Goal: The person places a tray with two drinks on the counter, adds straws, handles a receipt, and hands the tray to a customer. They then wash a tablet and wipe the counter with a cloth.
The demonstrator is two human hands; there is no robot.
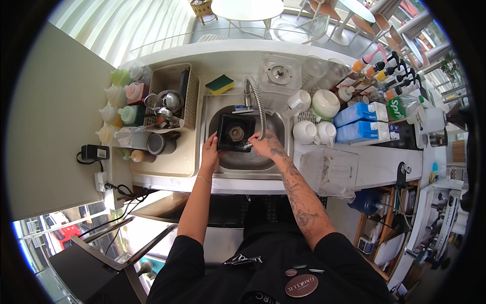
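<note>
Over a stainless steel sink (246, 166), my left hand (210, 149) grips the left side of a square black plastic container (228, 142), which has a round brownish fitting at its centre. At the container's lower right corner, my right hand (262, 145) is closed around the end of a flexible metal spray hose (261, 102). The hose arches down from the faucet (247, 95) behind the sink. Whether water flows from it is hard to tell. A yellow and green sponge (220, 84) lies behind the sink, left of the faucet.
Left of the sink, a beige tray (163, 171) bears a perforated basket (194, 98) of metal utensils, near squeeze bottles (131, 115). To the right stand white cups (305, 132), a white bowl (325, 103), milk cartons (357, 132) and pump bottles. A clear plastic container (330, 171) sits near the front edge.
</note>
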